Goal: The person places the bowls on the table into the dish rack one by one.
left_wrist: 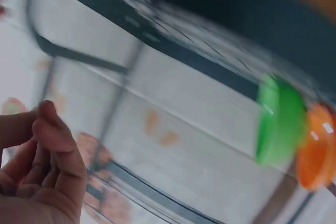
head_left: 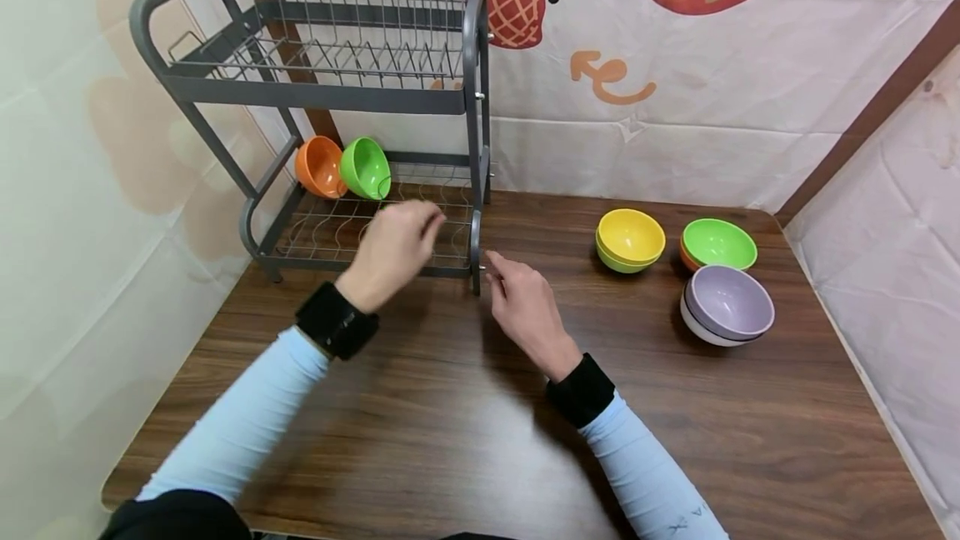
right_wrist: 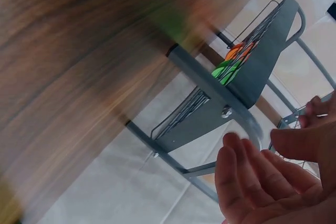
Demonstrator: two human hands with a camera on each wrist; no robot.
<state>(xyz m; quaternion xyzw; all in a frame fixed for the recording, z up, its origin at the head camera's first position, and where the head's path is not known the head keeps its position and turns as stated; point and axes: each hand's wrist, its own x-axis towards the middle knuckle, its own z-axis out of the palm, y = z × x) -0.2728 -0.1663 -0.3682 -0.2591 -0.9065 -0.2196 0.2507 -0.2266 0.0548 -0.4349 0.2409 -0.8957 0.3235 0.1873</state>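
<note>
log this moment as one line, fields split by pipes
left hand: empty, near rack | right hand: empty, near rack | lower tier: orange bowl, green bowl, tilted | table: three bowl stacks

Bright, even light greets us in the head view — and there's the glare, a pale sheen on the near middle of the table (head_left: 517, 432), with a soft shadow falling left of the right sleeve (head_left: 645, 465). Now the left wrist: we get heavy blur, the green bowl (left_wrist: 281, 121) and orange bowl (left_wrist: 316, 148) smearing, white glints on both. Right wrist, we see near wood streaking — the rack (right_wrist: 257, 74) looks crisper.
</note>
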